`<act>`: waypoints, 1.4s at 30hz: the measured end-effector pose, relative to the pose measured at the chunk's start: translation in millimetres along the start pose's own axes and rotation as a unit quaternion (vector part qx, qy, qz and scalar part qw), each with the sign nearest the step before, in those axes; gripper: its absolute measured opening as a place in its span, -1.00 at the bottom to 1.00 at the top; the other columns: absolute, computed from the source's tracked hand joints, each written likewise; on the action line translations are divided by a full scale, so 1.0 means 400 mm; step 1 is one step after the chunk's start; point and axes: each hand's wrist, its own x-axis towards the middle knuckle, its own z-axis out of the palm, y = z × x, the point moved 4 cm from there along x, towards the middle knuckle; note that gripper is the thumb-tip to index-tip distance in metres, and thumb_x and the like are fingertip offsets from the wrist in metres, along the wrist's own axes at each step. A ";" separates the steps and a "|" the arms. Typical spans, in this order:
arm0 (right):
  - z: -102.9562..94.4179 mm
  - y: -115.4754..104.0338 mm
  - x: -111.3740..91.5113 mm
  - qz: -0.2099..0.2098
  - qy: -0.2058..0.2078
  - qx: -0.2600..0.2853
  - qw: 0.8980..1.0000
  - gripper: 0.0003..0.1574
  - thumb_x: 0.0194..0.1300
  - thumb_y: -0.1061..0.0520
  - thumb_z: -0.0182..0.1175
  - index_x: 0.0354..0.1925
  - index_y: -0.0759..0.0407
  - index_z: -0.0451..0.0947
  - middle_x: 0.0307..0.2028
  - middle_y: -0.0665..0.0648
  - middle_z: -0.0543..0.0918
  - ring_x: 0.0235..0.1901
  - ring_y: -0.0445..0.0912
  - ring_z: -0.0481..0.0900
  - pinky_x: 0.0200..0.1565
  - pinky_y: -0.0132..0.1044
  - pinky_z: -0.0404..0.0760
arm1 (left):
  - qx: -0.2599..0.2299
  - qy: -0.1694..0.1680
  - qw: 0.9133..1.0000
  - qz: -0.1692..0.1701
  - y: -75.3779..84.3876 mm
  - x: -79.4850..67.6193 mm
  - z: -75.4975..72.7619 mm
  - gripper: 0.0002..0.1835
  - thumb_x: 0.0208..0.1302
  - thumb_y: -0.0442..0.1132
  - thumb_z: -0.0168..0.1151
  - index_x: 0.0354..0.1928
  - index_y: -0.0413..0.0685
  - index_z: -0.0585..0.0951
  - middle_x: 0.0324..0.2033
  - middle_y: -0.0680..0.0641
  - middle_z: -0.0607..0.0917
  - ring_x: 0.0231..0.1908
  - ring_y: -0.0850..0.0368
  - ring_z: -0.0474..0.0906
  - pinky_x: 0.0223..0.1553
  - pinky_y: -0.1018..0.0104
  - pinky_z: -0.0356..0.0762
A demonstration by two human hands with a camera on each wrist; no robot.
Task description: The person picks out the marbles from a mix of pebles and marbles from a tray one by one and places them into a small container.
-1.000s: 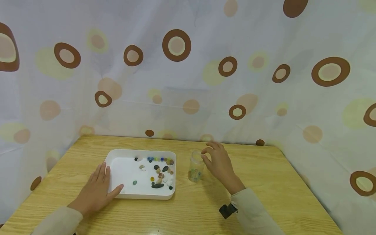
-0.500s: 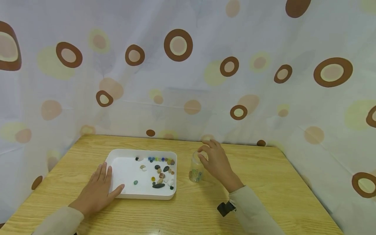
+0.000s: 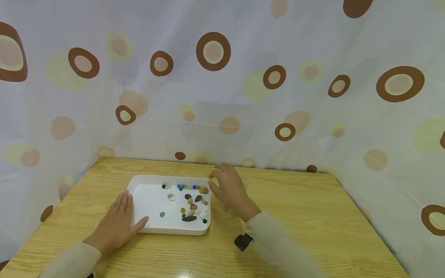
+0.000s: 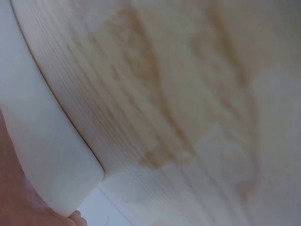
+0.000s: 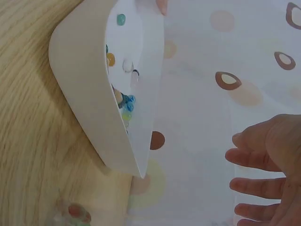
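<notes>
my right hand (image 3: pixel 230 190) hangs over the far right corner of the white tray (image 3: pixel 149 199), fingers loosely bent and apart with nothing between them, while my left hand (image 3: pixel 118 219) lies with straight fingers along the tray's left edge, gripping nothing. the coloured marbles (image 3: pixel 194 187) sit in a row inside the tray by its far wall, toward the right; nearer me on that side lie mixed pebbles, among them a long dark stone (image 3: pixel 189 218), and a green stone (image 3: pixel 162 214) sits apart, left of them. the marbles look smooth and round, so a clumsy pinch could send one rolling into its neighbours, or i could take two at once. the wall close behind that row leaves my fingertips little room. the clear jar (image 5: pixel 61 216), with coloured bits inside, stands on the wooden table (image 3: pixel 295 216) just right of the tray, mostly hidden from my head view behind my right hand; a careless swing of the wrist, with its black strap (image 3: pixel 243 242), might tip it and spill what it holds. the patterned cloth (image 3: pixel 257 116) hangs behind the table, beyond the tray.
</notes>
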 end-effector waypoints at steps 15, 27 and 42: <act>0.197 -0.011 0.053 0.063 -0.083 -0.104 0.989 -0.77 0.28 0.12 0.24 -0.11 0.16 0.68 0.18 0.26 0.50 0.16 0.18 0.46 0.07 -0.03 0.56 | 0.005 0.011 1.000 0.010 0.006 0.001 -0.002 0.02 0.36 0.26 -0.05 0.32 -0.69 0.03 0.37 -0.58 -0.04 0.37 -0.49 -0.11 0.33 -0.27 -0.03; 0.260 0.028 0.062 0.088 -0.123 -0.115 0.982 -0.73 -0.01 0.07 0.47 -0.30 0.05 0.64 -0.03 0.19 0.60 0.00 0.10 0.51 0.02 -0.02 0.55 | 0.000 -0.001 1.000 0.003 0.003 -0.001 0.001 0.02 0.37 0.27 -0.08 0.33 -0.68 0.02 0.38 -0.57 -0.08 0.39 -0.47 -0.15 0.33 -0.29 -0.05; 0.282 0.037 0.064 0.134 -0.162 -0.115 0.971 -0.55 0.02 0.05 0.46 -0.07 0.02 0.61 -0.14 0.12 0.62 -0.07 0.08 0.53 -0.04 0.01 0.56 | 0.001 -0.005 1.000 0.000 0.003 0.001 0.001 0.02 0.37 0.28 -0.08 0.32 -0.68 0.03 0.37 -0.58 -0.08 0.38 -0.48 -0.15 0.33 -0.30 -0.05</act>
